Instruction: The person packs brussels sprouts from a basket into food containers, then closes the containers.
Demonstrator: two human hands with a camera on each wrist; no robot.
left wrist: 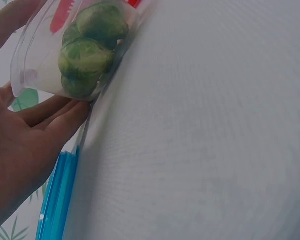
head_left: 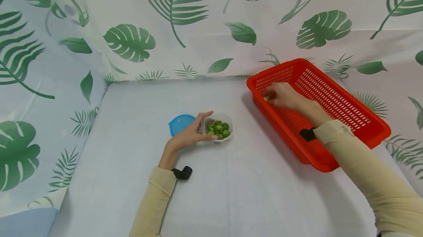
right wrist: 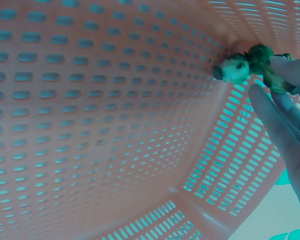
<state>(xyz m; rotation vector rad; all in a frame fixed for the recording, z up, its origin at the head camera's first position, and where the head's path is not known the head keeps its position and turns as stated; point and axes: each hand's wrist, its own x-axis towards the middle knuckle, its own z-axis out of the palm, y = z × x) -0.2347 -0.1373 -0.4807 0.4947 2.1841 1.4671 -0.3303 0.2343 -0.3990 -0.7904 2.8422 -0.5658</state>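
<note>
My left hand [head_left: 186, 136] holds a small clear plastic container [head_left: 231, 122], thumb on the near side and fingers round the far side. Several green Brussels sprouts [head_left: 219, 128] lie inside it; the left wrist view shows these sprouts [left wrist: 87, 60] through the wall. My right hand [head_left: 286, 95] reaches down into the far left end of a red plastic basket [head_left: 290, 139]. In the right wrist view, the thumb and fingers pinch a Brussels sprout [right wrist: 275, 82]. Beside it in the basket's corner are a pale sprout [right wrist: 234, 69] and a dark green one [right wrist: 260, 52].
A blue lid [head_left: 181, 123] lies on the white-covered table [head_left: 211, 193], just left of the container. Leaf-printed cloth [head_left: 198, 53] rises behind the table and along its sides. The basket stands at an angle on the right, with slotted walls.
</note>
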